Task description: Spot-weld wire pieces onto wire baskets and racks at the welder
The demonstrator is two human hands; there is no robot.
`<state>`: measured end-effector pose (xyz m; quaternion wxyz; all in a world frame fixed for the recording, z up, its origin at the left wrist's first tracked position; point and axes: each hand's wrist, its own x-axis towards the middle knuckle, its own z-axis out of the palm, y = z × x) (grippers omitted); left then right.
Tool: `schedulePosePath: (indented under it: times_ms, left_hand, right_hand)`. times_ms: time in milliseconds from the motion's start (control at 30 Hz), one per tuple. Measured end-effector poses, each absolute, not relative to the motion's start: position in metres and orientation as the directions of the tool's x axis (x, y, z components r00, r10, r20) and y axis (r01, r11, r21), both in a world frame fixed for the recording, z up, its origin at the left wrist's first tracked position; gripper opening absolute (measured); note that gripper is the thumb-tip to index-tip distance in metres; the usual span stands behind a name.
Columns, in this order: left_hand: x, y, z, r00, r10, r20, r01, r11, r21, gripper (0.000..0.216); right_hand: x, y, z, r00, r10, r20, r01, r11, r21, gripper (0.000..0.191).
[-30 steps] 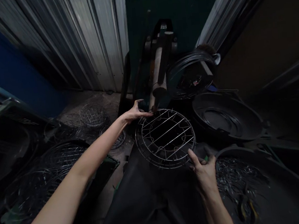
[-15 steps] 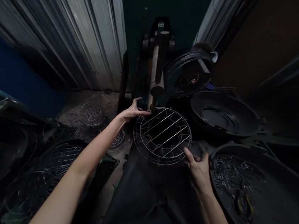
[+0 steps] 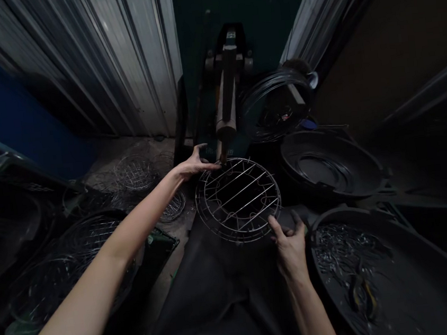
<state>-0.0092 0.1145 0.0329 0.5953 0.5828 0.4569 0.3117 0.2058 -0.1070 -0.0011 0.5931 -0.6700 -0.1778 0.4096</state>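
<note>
A round wire rack (image 3: 243,199), with parallel bars across the top and looped wire below, is held roughly level above my dark apron (image 3: 222,306). My left hand (image 3: 197,162) grips its far left rim, thumb and fingers around the wire beside the machine's electrode tip (image 3: 223,156). At the near right rim, my right hand (image 3: 290,243) pinches the wire with its thumb and partly hidden fingers. Above the rack, the machine's cylindrical arm (image 3: 225,111) points down towards me. The tip meets or nearly meets the far rim; contact is hard to make out.
To the right, a large black pan (image 3: 414,275) contains short wire pieces (image 3: 344,250) and yellow-and-black pliers (image 3: 362,294). Behind it stands another black pan (image 3: 363,169) with wire rings. A wire coil (image 3: 274,85) hangs by the machine. Finished-looking wire racks (image 3: 134,174) lie on the left floor.
The whole view has shifted slightly, so the machine, rack and pans appear further left. Both hands keep their hold on the rack, which stays by the electrode tip.
</note>
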Motion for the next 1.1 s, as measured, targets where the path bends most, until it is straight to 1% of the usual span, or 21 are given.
schedulePosePath:
  times_ms: [167,300,500,633,867,1100]
  left_hand:
    - [-0.009,0.114,0.035,0.376,0.910,-0.176,0.198,0.107,0.974,0.103]
    - [-0.008,0.113,0.039,0.378,0.910,-0.171,0.204,0.099,0.974,0.103]
    - [-0.008,0.114,0.040,0.369,0.915,-0.164,0.213,0.088,0.973,0.104]
    - [-0.008,0.113,0.041,0.361,0.918,-0.165,0.230,0.084,0.970,0.107]
    - [-0.007,0.113,0.039,0.356,0.924,-0.137,0.244,0.050,0.968,0.107]
    - [-0.007,0.111,0.037,0.386,0.909,-0.160,0.205,0.084,0.975,0.104]
  right_hand:
    - [0.206,-0.106,-0.006,0.607,0.720,-0.337,-0.246,-0.233,-0.941,0.102]
    - [0.207,-0.105,-0.012,0.607,0.731,-0.311,-0.235,-0.209,-0.949,0.097]
    - [0.205,-0.106,-0.012,0.578,0.735,-0.354,-0.280,-0.228,-0.932,0.101]
    - [0.204,-0.107,-0.011,0.595,0.733,-0.328,-0.254,-0.216,-0.943,0.098]
    - [0.205,-0.108,-0.015,0.603,0.733,-0.314,-0.232,-0.215,-0.949,0.098]
    - [0.204,-0.109,-0.016,0.595,0.747,-0.297,-0.248,-0.180,-0.952,0.099]
